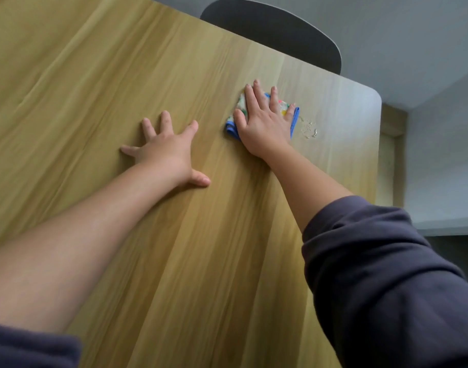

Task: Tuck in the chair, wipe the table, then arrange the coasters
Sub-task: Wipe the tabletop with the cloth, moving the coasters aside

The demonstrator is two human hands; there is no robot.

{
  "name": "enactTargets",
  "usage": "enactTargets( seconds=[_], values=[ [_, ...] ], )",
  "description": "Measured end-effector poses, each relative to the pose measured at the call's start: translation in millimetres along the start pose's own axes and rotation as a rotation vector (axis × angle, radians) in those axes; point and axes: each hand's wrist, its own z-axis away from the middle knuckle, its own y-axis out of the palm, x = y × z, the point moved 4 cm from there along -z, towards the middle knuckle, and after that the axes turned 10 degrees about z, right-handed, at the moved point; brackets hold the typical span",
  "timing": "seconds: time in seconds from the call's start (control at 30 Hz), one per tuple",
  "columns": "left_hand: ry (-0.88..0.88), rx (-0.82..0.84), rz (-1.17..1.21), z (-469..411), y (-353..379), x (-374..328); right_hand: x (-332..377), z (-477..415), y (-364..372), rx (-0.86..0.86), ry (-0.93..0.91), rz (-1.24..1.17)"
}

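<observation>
Now the right hand (264,120), fingers spread, is pressing the cloth (283,107) on the worktop (94,75); wiping likely calls for sweeping right over the droplets (308,128).

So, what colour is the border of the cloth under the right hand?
Blue: the cloth has a blue border, clearest in the head view.

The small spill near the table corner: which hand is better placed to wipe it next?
Right. The right hand presses flat on the cloth, and the spill lies just beside the cloth's edge. The left hand rests bare on the table, farther from the spill.
</observation>
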Motion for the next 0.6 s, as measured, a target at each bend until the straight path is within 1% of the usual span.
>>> enactTargets(
  seconds=[0.37, 0.53, 0.6],
  values=[
    [-0.002, -0.025, 0.012, -9, 5, 2, -24, -98, -9, 0.008, 0.018, -0.016],
    [0.0, -0.033, 0.021, -10, 6, 4, -35, -113, -13, 0.024, 0.031, -0.015],
    [-0.001, -0.032, 0.022, -9, 5, 4, -43, -112, -15, 0.035, 0.071, -0.027]
  ],
)
